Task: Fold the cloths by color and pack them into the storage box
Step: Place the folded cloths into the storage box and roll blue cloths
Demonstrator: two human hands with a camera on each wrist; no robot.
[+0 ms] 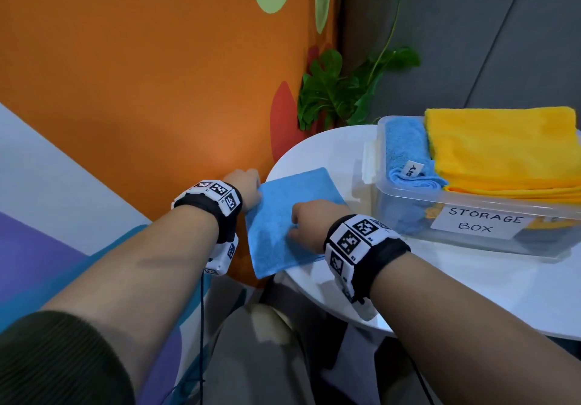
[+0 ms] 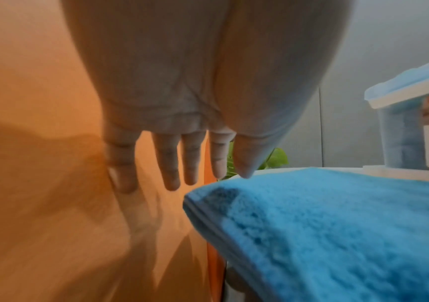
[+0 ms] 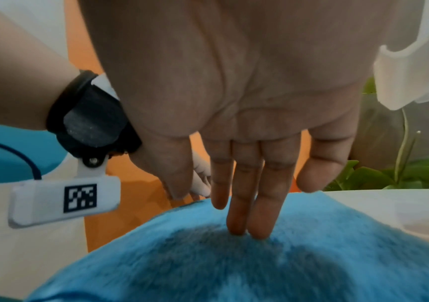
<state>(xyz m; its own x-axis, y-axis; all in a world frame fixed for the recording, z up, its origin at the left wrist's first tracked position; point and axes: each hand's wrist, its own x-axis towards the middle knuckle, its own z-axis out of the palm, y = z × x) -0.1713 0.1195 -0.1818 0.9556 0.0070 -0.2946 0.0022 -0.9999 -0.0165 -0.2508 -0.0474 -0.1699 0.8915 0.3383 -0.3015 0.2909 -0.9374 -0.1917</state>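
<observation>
A folded blue cloth lies on the left edge of the white round table, and part of it overhangs the rim. My left hand is at the cloth's far left corner; its straight fingers hang beside the edge and the thumb tip touches the top. My right hand rests on the cloth's middle, its straight fingertips pressing the blue cloth. The clear storage box, labelled STORAGE BOX, stands to the right. It holds a folded blue cloth and a folded yellow cloth.
An orange wall rises close behind and to the left of the table. A green leafy plant stands in the corner behind it. Bare table top lies in front of the box, and my knees are below the table's edge.
</observation>
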